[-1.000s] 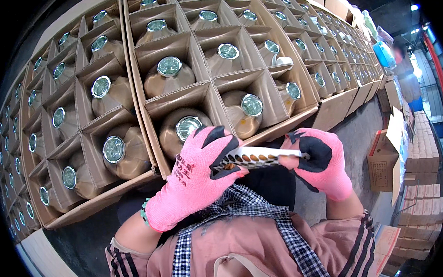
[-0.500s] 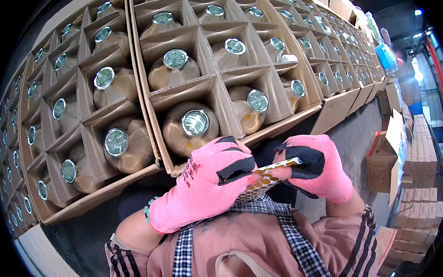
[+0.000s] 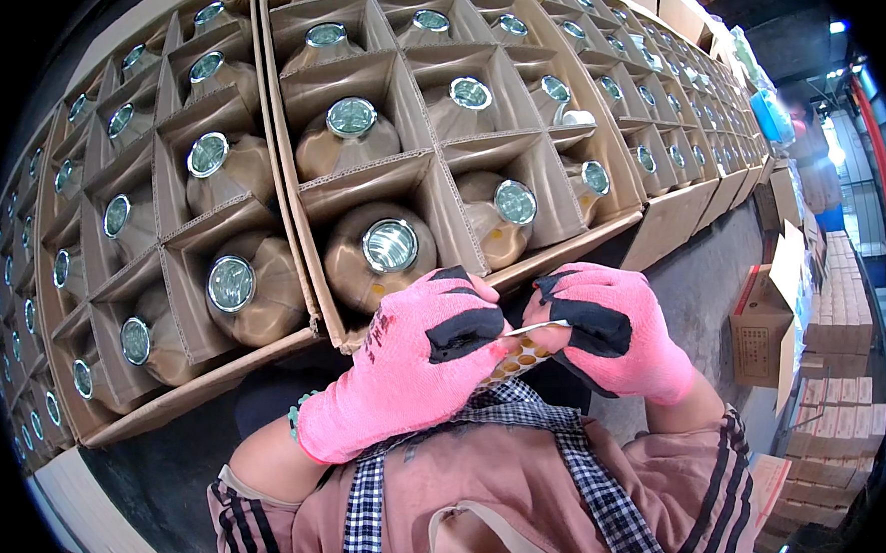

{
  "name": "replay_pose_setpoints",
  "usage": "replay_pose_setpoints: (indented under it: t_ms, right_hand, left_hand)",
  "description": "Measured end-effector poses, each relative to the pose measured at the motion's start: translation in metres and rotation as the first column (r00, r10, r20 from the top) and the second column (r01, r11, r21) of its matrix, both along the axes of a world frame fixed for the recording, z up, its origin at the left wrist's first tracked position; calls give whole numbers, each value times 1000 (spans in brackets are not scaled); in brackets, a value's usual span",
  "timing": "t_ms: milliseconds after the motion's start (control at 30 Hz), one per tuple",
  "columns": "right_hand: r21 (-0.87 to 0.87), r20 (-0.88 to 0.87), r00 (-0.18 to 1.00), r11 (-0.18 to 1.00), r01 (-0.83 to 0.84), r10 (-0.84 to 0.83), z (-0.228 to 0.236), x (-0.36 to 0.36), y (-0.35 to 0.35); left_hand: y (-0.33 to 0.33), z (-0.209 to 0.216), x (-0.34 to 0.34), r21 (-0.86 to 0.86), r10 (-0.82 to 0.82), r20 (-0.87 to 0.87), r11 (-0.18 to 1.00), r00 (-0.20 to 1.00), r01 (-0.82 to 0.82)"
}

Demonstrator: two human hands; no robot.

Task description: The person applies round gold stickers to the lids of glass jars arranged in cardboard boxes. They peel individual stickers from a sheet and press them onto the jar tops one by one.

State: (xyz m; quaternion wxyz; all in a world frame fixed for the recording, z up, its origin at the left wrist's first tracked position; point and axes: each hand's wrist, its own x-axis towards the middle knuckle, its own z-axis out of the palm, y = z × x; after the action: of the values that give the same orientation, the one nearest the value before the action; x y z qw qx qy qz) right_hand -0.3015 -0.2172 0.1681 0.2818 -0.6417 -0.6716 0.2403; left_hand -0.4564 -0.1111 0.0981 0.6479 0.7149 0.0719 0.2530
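A: Where exactly is the dotted sheet [image 3: 516, 366]?

B: In front of the person's chest, between the left hand [image 3: 407, 358] and the right hand [image 3: 621, 327]. Both are closed on it, thumbs and fingers pinching its upper part.

A: How much of it can you make out?

B: A patch of gold-coloured dots on white and a thin pale edge running toward the right hand. The gloves hide the rest, and I can't tell whether that edge is a fold or a peeled strip.

A: And the gloves?

B: Pink, with black on the fingers; some fingertips look bare. Below hangs a checked apron [image 3: 366, 521].

A: Beyond the hands?

B: A divided carton [image 3: 616, 229], its near edge just past them. Round glass bottles [image 3: 391, 245] sit one to a cell, mostly sunk behind the dividers [image 3: 438, 182], so I see necks and shoulders. A small white piece [image 3: 577, 118] is partly covered there; its kind is unclear.

A: The room?

B: Grey floor [image 3: 686, 289], an open box [image 3: 762, 335] and stacked cartons [image 3: 843, 406] on the right. Behind, another person [image 3: 816, 162] is blurred, and the farthest rows shrink into the dark rim.
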Motion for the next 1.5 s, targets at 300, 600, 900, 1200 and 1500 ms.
replay_pose_setpoints:
  t_ms: [300, 600, 900, 1200, 1500]
  right_hand:
    - [118, 14, 984, 978, 172, -175, -9, 3, -7]
    - [17, -254, 880, 908, 419, -402, -5, 30, -21]
    - [-30, -361, 829, 894, 446, -426, 0, 37, -26]
    - [-16, -520, 680, 802, 597, -517, -7, 49, -32]
    - [-96, -625, 461, 647, 756, -630, -24, 38, -29]
  left_hand:
    - [-1, -3, 5, 58, 57, 12, 997, 998, -58]
    - [14, -10, 8, 134, 36, -148, 991, 988, -16]
    - [13, -7, 8, 74, 15, -206, 997, 979, 1]
    - [14, -18, 11, -225, 106, -262, 960, 959, -168]
    - [12, -17, 16, -663, -105, -124, 748, 987, -3]
